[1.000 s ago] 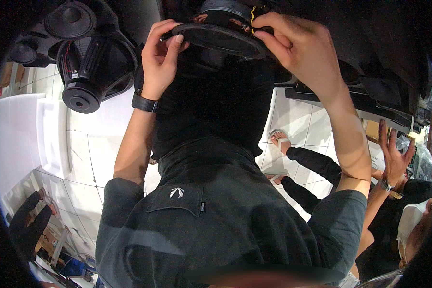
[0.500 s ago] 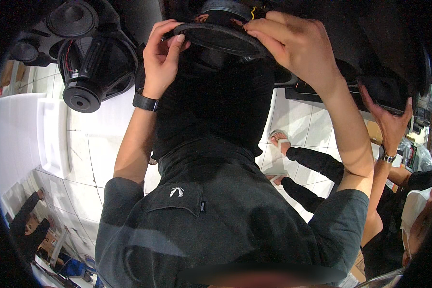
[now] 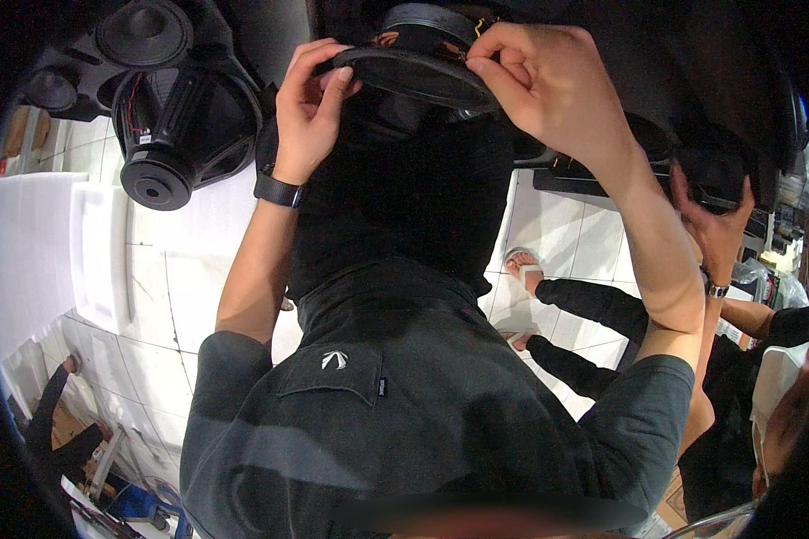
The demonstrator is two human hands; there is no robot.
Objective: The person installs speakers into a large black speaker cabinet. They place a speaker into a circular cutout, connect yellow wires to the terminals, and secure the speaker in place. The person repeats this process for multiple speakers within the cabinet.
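Observation:
A round black loudspeaker driver is tilted in front of me, its cone rim toward me and its magnet end at the back. My left hand grips the left side of that rim between thumb and fingers. Beside the driver's right side, my right hand is closed in a pinch. A short yellow wire shows right by those fingertips. What exactly they pinch is too small to make out.
At the left, a large speaker driver with red wires rests by a black panel holding smaller speakers. White foam blocks stand on the tiled floor. At right, a co-worker's hand holds a dark object; cluttered shelves lie beyond.
My right hand has shifted slightly right, its fingers more curled at the driver's edge. The driver and left hand moved slightly right. The co-worker's hand moved a little left.

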